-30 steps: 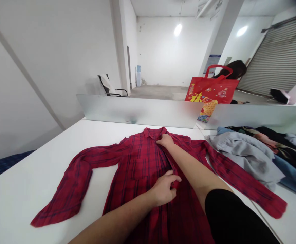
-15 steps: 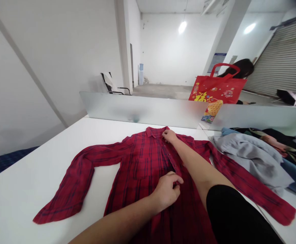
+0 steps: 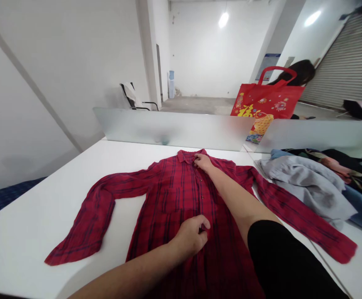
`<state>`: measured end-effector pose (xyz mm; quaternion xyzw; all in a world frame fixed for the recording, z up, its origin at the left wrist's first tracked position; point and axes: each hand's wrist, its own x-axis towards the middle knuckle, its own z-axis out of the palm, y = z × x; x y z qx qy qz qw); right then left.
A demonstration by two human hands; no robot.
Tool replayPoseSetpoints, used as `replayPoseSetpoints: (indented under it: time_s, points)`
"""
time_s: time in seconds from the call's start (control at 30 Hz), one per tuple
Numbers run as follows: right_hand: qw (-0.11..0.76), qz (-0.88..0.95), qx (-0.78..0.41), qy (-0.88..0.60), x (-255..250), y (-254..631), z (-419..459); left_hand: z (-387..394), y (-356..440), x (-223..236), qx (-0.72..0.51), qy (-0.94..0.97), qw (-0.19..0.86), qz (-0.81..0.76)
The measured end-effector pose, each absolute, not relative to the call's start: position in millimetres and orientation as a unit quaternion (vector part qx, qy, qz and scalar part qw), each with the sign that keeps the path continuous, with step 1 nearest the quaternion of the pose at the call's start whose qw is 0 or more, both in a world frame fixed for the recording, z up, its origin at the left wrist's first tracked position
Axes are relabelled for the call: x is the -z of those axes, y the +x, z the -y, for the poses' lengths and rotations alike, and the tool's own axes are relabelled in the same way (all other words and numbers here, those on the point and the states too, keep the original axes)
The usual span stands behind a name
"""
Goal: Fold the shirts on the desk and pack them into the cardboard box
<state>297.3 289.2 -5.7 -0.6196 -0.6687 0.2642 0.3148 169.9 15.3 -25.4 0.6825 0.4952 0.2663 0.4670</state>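
Observation:
A red plaid button-up shirt (image 3: 168,203) lies face up and spread out, its collar at the far side and its sleeves out to both sides. At the collar, my right hand (image 3: 203,162) pinches the top of the front edge. Lower down, my left hand (image 3: 192,236) is curled on the front placket, thumb and forefinger closed at its edge; exactly how much cloth is between them is hidden. Small buttons show along the placket between my hands. My right forearm crosses over the shirt's right shoulder area.
The shirt lies on a white table (image 3: 22,236). A frosted divider (image 3: 168,126) runs along the back, with a red shopping bag (image 3: 266,99) behind it. Piled clothes (image 3: 305,187) lie at right. Beyond the divider are a person (image 3: 302,74) and a chair (image 3: 133,97).
The front opening of the shirt has closed up, the placket now lying flat across it. Both my hands have shifted slightly left with the cloth. The view has tilted a little downward.

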Motion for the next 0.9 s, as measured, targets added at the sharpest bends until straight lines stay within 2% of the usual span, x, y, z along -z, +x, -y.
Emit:
replayPoseSetpoints:
  time_s: [0.23, 0.43, 0.5, 0.6, 0.7, 0.9]
  points:
    - [0.288, 0.720, -0.203, -0.598, 0, 299, -252, 23, 159, 9, -0.187, 0.816, 0.362, -0.411]
    - [0.144, 0.822, -0.091, -0.544, 10, 306, -177, 78, 136, 15, -0.183, 0.902, 0.178, -0.349]
    - [0.160, 0.832, -0.078, -0.525, 2, 313, -152, 92, 122, 21, -0.204, 0.910, 0.125, -0.339]
    - [0.228, 0.836, -0.067, -0.495, -19, 336, -102, 105, 95, 29, -0.235, 0.880, 0.047, -0.409]
    - [0.253, 0.819, -0.052, -0.513, -29, 376, -27, 108, 69, 31, -0.221, 0.815, -0.020, -0.535]
    - [0.229, 0.665, 0.084, -0.706, 15, 471, 124, 105, 40, 23, -0.103, 0.679, -0.132, -0.714]
